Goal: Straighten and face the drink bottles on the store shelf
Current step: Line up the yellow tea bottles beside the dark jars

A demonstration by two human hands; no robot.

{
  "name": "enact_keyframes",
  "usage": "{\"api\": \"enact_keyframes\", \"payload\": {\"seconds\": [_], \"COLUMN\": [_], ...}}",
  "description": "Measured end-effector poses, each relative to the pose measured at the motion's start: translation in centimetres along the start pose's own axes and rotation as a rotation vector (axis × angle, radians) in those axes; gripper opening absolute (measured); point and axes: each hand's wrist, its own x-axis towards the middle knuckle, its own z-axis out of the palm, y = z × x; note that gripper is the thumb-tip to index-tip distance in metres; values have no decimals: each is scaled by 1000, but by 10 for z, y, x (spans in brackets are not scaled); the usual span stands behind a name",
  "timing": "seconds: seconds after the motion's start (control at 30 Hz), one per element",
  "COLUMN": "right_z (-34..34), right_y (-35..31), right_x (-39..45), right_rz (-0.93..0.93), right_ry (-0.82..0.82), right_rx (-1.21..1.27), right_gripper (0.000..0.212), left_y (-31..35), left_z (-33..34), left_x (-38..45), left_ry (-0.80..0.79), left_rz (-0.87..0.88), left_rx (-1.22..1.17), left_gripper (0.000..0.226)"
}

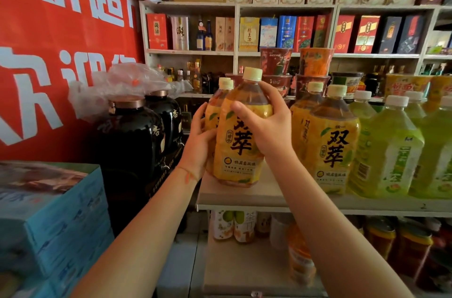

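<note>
A large orange tea bottle (241,151) with a pale cap stands at the left end of the white shelf (244,196), label facing me. My right hand (265,124) wraps its upper right side. My left hand (199,143) presses its lower left side. A second orange bottle (211,112) stands right behind it, partly hidden. To the right, two more orange bottles (335,143) stand front to back, then several green tea bottles (393,151).
Two black ceramic jars (133,141) under clear plastic sit left of the shelf, with light blue cartons (56,219) below them. Noodle cups (276,63) are stacked behind the bottles. Smaller bottles and jars (300,258) fill the lower shelf. A red banner (49,41) covers the left wall.
</note>
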Motion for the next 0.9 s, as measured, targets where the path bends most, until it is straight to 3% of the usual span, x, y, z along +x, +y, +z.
{"api": "enact_keyframes", "payload": {"seconds": [0.23, 0.33, 0.47, 0.53, 0.6, 0.77, 0.9], "right_z": [16, 28, 34, 36, 38, 33, 16], "right_y": [29, 36, 37, 38, 38, 39, 57], "right_x": [-7, -7, -5, -9, -11, -9, 11], "right_rz": [-10, -27, -31, -18, -10, -18, 182], "right_ry": [-52, -69, 29, 77, 109, 75, 143], "right_rx": [18, -24, -124, -62, -24, -31, -84], "right_gripper": [65, 61, 54, 44, 43, 39, 35], "left_y": [17, 19, 21, 16, 14, 15, 19], "left_z": [11, 12, 16, 15, 14, 10, 18], "left_x": [-11, -19, -27, -24, -20, -18, -22], "left_ry": [-44, -68, 0, 52, 86, 144, 321], "left_rz": [-10, -25, 246, 377, 436, 484, 813], "left_rx": [-2, -55, 139, 355, 435, 544, 888], "left_gripper": [41, 52, 37, 49, 56, 39, 54]}}
